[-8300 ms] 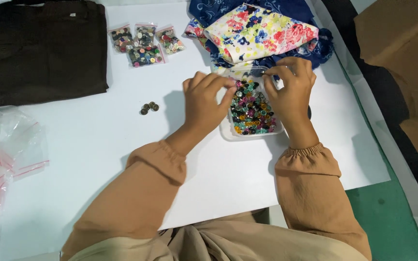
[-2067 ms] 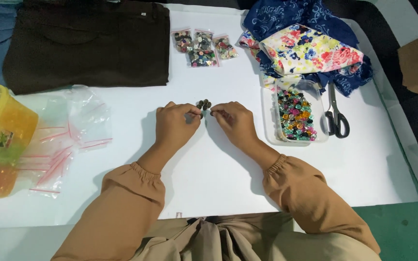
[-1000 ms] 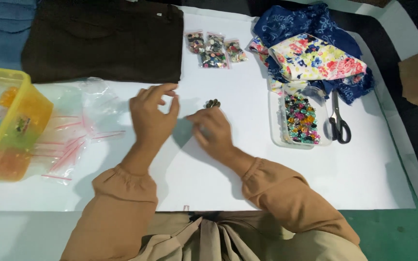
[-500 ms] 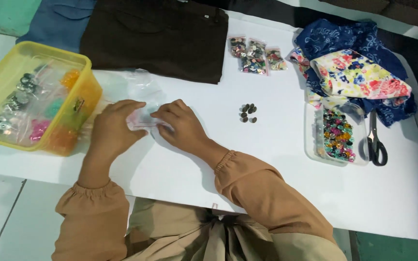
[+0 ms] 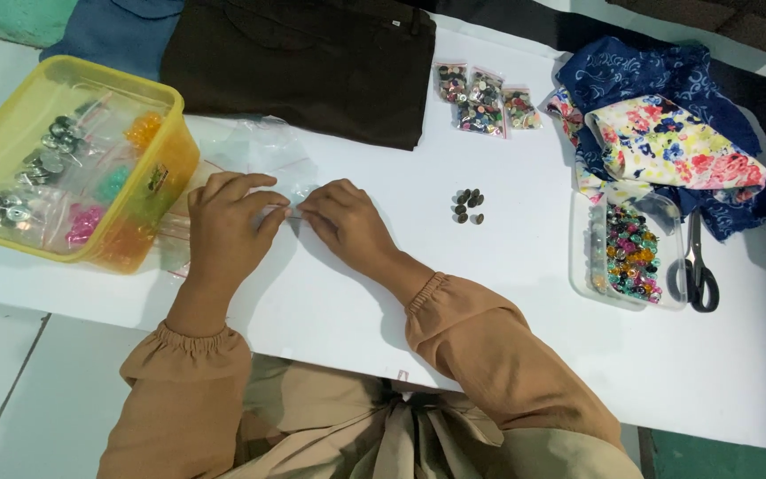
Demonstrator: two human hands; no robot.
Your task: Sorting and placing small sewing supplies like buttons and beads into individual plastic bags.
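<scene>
Bag (image 5: 293, 211) barely visible between hands

Open white table (image 5: 525, 293) runs between the right hand (image 5: 347, 222) and the clear tray of coloured buttons (image 5: 629, 253), broken only by a small cluster of dark buttons (image 5: 468, 206). Bare surface also lies near the front edge, to the right of the right sleeve. To the left, the yellow plastic box (image 5: 73, 160) stands just beside the left hand (image 5: 228, 222), closing that side. Clear plastic bags (image 5: 259, 155) lie under and behind both hands. Along the far edge, the dark brown garment (image 5: 312, 62), three small button bags (image 5: 485, 93) and the heaped floral and blue cloths (image 5: 667, 133) block passage (the scissors (image 5: 698, 262) lie touching the tray's right side).
</scene>
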